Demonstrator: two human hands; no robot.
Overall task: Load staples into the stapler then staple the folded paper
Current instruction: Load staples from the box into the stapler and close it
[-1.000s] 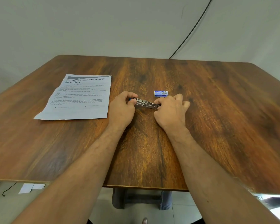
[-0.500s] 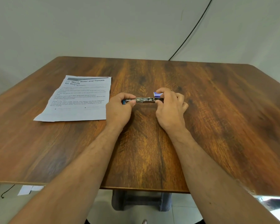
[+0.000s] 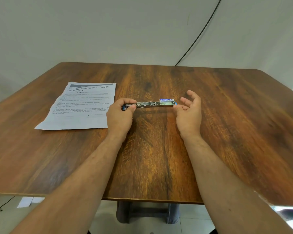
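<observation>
A metal stapler [image 3: 150, 104] with blue ends lies swung fully open in one long flat line at the table's middle. My left hand [image 3: 120, 115] pinches its left end between thumb and fingers. My right hand [image 3: 189, 114] hovers just off the stapler's right end, fingers spread and holding nothing. A small blue-and-white staple box [image 3: 166, 100] sits right behind the stapler's right half. The printed paper sheet [image 3: 81, 105] lies flat to the left of my left hand.
The wooden table [image 3: 227, 132] has bare surface to the right and in front of my hands. A black cable [image 3: 200, 32] runs down the wall behind the table. Scraps of paper [image 3: 30, 201] lie on the floor at the lower left.
The stapler has been swung out from a short closed shape into a long flat line. My right hand has let go of its end and spread its fingers.
</observation>
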